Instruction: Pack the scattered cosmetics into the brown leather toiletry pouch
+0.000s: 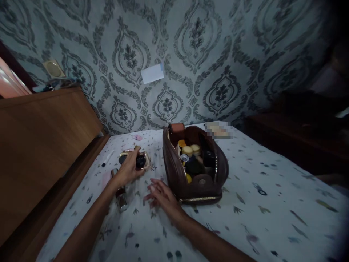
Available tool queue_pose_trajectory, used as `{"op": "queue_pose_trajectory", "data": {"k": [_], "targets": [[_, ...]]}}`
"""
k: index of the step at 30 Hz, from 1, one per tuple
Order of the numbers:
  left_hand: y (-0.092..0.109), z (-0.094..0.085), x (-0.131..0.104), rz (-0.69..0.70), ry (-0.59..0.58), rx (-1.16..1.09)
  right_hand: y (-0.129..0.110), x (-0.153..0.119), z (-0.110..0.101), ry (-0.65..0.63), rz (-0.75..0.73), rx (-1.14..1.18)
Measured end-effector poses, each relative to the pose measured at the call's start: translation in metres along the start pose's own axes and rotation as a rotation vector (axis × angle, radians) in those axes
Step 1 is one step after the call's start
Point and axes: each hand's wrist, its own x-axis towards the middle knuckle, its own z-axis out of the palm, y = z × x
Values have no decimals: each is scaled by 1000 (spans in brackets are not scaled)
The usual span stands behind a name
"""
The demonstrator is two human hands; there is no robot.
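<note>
My left hand (129,168) reaches down among small cosmetics left of the bag. Its thumb and fingers curve around a black round item (140,161), beside a gold-edged clear item (148,160) that is partly hidden. Under my left wrist lies a dark bottle with a clear end (121,199). My right hand (161,195) hovers low over the sheet, fingers loosely apart and holding nothing. Just beyond it stands a brown zip bag (174,182), its top wide open. Inside are cream-coloured round lids (187,151), a black case (209,158) and yellow items.
White patterned cloth (245,225) covers the surface. A pink clip-like object (137,137) and a white slim stick (109,157) lie on it. A blurred-out flat item (218,130) sits behind the bag. A wooden panel (49,145) borders the left; papered wall (169,102) stands behind.
</note>
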Motion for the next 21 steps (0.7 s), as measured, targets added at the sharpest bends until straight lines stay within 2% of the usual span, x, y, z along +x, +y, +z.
{"op": "queue_pose_trajectory", "data": {"k": [3,6,10,14,18,21], "targets": [[18,-6,-23,59,19,-84,-1,0,1,45,3,77],[34,-8,-43,74,-10,-111,-4,-2,3,20,-2,107],[44,-7,-56,88,-28,-106,-4,-4,4,-4,-3,113],[41,0,-61,93,32,-139,-3,-5,5,5,-12,138],[31,11,-67,3,128,-300,-5,-4,5,-27,-12,144],[24,17,-73,-39,124,-434,-7,-4,6,-38,-15,138]]}}
